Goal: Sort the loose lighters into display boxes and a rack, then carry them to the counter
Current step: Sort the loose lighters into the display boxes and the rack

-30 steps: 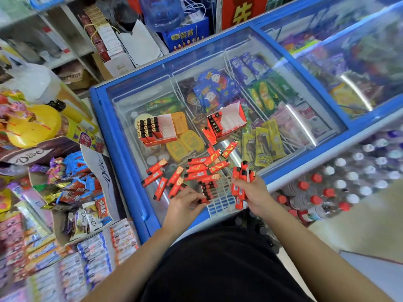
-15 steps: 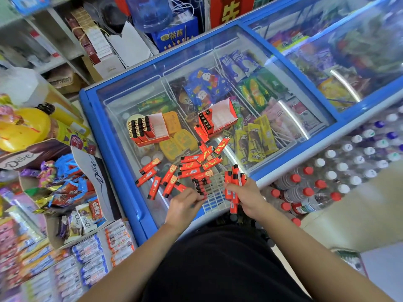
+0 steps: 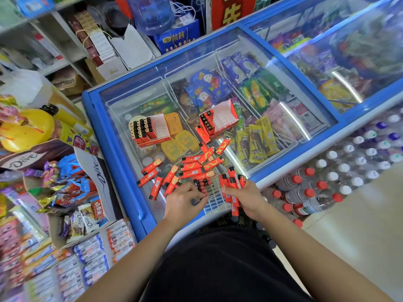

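Observation:
Several loose red lighters [image 3: 192, 166] lie scattered on the glass lid of a blue chest freezer [image 3: 113, 136]. Two red display boxes stand further back on the glass: the left box [image 3: 150, 129] is about half filled with lighters, the right box [image 3: 218, 119] holds one row. A white rack [image 3: 212, 197] with a few lighters in it lies at the near edge between my hands. My right hand [image 3: 246, 198] grips a bunch of red lighters [image 3: 232, 184]. My left hand [image 3: 185, 202] rests at the rack's left side, fingertips pinched on a lighter in the rack.
A Dove carton [image 3: 65, 184] of sweets stands to the left of the freezer, with snack packs below it. Shrink-wrapped water bottles [image 3: 340, 177] are stacked to the right. Shelves and a water jug [image 3: 150, 14] stand behind the freezer. Ice creams lie under the glass.
The view has swung a little, shifting the freezer right and up in frame. Both hands stay at the rack; the right hand still holds its bunch.

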Demonstrator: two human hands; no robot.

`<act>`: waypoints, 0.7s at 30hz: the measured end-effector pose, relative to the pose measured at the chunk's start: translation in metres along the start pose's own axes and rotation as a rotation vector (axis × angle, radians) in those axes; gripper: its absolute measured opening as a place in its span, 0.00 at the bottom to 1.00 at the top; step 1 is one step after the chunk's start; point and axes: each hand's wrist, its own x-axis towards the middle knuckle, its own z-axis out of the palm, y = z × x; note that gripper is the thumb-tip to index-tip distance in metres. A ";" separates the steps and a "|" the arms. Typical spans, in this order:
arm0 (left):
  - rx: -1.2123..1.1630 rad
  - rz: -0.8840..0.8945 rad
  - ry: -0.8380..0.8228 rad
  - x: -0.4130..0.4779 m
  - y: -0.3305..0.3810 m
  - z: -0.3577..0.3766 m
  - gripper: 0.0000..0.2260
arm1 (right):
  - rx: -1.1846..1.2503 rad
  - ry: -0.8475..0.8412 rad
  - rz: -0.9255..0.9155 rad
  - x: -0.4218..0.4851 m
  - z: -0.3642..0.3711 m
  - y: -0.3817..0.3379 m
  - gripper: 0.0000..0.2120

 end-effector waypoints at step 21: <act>-0.602 -0.272 -0.345 0.029 0.010 -0.037 0.13 | -0.053 -0.174 -0.015 -0.007 0.006 -0.012 0.12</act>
